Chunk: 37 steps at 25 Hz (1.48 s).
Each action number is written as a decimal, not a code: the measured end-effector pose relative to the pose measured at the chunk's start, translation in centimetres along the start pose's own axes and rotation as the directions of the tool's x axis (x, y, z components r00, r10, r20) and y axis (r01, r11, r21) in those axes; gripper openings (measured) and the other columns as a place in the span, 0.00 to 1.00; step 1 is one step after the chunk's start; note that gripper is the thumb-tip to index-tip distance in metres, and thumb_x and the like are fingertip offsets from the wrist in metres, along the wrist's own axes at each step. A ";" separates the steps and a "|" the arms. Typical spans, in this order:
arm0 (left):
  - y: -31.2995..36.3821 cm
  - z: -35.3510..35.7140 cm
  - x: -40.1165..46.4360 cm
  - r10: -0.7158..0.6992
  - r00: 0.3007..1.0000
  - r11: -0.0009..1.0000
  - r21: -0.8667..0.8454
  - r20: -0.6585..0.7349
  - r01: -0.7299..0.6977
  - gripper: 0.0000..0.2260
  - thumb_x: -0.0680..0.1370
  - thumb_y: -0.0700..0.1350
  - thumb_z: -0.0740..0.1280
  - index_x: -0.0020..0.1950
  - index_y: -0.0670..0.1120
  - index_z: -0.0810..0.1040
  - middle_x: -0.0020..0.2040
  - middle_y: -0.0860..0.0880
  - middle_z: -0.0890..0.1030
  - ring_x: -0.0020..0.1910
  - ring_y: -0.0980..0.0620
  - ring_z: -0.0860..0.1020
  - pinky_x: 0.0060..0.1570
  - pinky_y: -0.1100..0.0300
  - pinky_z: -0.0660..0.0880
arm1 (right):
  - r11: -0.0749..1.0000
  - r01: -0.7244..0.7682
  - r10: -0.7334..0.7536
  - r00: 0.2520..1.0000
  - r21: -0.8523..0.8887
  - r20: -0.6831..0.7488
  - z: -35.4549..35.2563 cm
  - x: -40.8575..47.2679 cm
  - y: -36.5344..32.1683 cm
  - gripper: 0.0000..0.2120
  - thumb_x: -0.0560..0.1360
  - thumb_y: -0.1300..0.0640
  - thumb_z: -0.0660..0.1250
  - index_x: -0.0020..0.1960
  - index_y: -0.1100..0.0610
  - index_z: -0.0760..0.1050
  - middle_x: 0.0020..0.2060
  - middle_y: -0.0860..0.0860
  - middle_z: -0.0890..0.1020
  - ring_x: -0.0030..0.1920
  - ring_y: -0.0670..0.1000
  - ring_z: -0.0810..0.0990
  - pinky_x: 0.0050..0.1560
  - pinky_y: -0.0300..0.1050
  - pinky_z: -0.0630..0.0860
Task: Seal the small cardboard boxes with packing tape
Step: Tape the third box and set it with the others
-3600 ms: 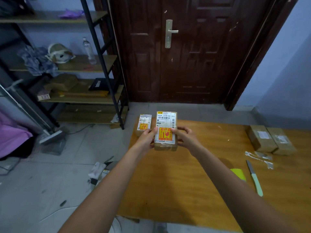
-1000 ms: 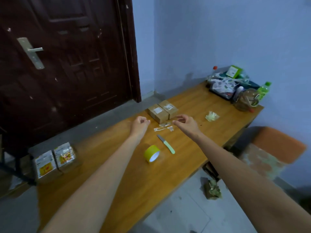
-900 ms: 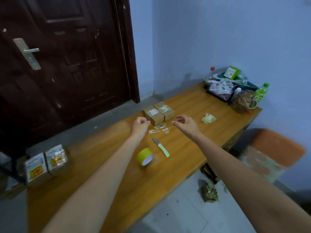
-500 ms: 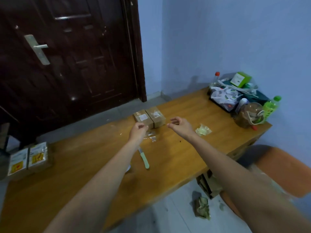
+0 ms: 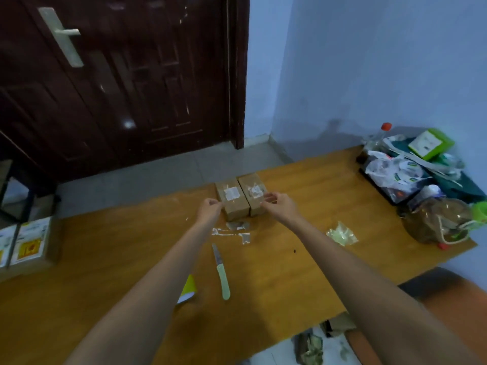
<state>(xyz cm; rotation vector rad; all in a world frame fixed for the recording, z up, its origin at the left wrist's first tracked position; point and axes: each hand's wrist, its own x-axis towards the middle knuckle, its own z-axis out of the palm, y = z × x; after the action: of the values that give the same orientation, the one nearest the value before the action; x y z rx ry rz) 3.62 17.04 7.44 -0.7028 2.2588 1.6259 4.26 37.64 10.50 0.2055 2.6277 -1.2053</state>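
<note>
Two small brown cardboard boxes stand side by side at the table's far edge, the left box [image 5: 232, 200] and the right box [image 5: 253, 191]. My left hand [image 5: 210, 209] has curled fingers against the left box's left side; whether it grips is unclear. My right hand [image 5: 278, 205] curls its fingers and thumb over the right box's near right corner. A yellow-green tape roll [image 5: 189, 288] lies near me, mostly hidden behind my left forearm.
A green-handled knife [image 5: 222, 275] and clear tape scraps [image 5: 233, 231] lie on the wooden table [image 5: 290, 272]. Two labelled boxes [image 5: 29, 243] sit at the left edge. Crumpled plastic [image 5: 341, 233], a bag [image 5: 437, 219] and clutter [image 5: 411, 164] fill the right end.
I put down a labelled box at the left and turned right. Both hands have moved forward across the table and reached the two brown boxes.
</note>
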 end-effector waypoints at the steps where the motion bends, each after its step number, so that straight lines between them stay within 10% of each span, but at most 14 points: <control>1: -0.2 0.3 1.5 -0.030 1.000 1.000 0.001 -0.003 0.030 0.05 0.81 0.45 0.62 0.54 0.45 0.71 0.49 0.45 0.75 0.47 0.49 0.72 0.46 0.56 0.69 | 0.999 0.003 -0.002 1.000 -0.048 0.008 0.4 1.4 -0.1 0.18 0.75 0.51 0.67 0.62 0.55 0.75 0.55 0.52 0.80 0.56 0.53 0.78 0.57 0.51 0.76; 11: -3.3 4.8 10.2 -0.287 0.957 0.954 0.075 -0.050 0.290 0.21 0.81 0.51 0.60 0.68 0.38 0.71 0.67 0.42 0.72 0.65 0.40 0.72 0.60 0.55 0.70 | 0.751 0.306 -0.234 0.952 -0.586 0.197 6.1 11.9 2.0 0.28 0.73 0.43 0.65 0.70 0.53 0.69 0.73 0.58 0.62 0.74 0.60 0.58 0.72 0.55 0.61; 19: -5.1 8.5 12.2 -0.376 0.917 0.923 -0.141 -0.130 0.359 0.23 0.69 0.65 0.66 0.58 0.53 0.76 0.65 0.49 0.74 0.61 0.47 0.74 0.62 0.47 0.74 | 0.631 0.493 -0.320 0.869 -0.600 0.377 7.1 14.3 4.1 0.30 0.77 0.45 0.61 0.74 0.57 0.62 0.77 0.58 0.54 0.77 0.58 0.49 0.75 0.57 0.47; 25: -2.1 8.1 9.8 -0.356 0.921 0.861 -0.438 -0.156 0.259 0.11 0.78 0.44 0.68 0.58 0.48 0.70 0.61 0.45 0.77 0.56 0.45 0.76 0.55 0.49 0.75 | 0.637 0.516 -0.327 0.853 -0.572 0.406 5.9 14.6 3.8 0.26 0.78 0.45 0.60 0.73 0.55 0.66 0.77 0.58 0.52 0.77 0.59 0.49 0.76 0.58 0.48; 31: -1.9 2.9 3.8 -0.273 0.961 0.733 -0.636 0.048 0.240 0.08 0.79 0.42 0.65 0.57 0.45 0.71 0.57 0.43 0.76 0.54 0.43 0.77 0.58 0.42 0.76 | 0.946 0.324 -0.301 0.903 -0.027 0.306 5.1 11.0 1.1 0.33 0.74 0.44 0.67 0.74 0.49 0.60 0.70 0.51 0.69 0.69 0.52 0.68 0.67 0.53 0.70; 37: -6.1 -0.7 -2.9 -0.136 0.987 0.895 -0.416 0.083 0.158 0.09 0.79 0.43 0.66 0.59 0.47 0.74 0.55 0.48 0.78 0.56 0.49 0.77 0.57 0.52 0.74 | 0.885 -0.090 -0.100 0.922 0.457 0.375 7.5 2.5 2.8 0.35 0.73 0.54 0.73 0.74 0.48 0.59 0.62 0.53 0.75 0.60 0.52 0.77 0.55 0.54 0.80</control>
<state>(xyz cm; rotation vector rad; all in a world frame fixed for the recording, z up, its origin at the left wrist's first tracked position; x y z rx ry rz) 9.33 15.44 4.13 -0.8936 1.7772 2.0510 3.74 33.77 3.07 0.0322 1.9677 -1.6731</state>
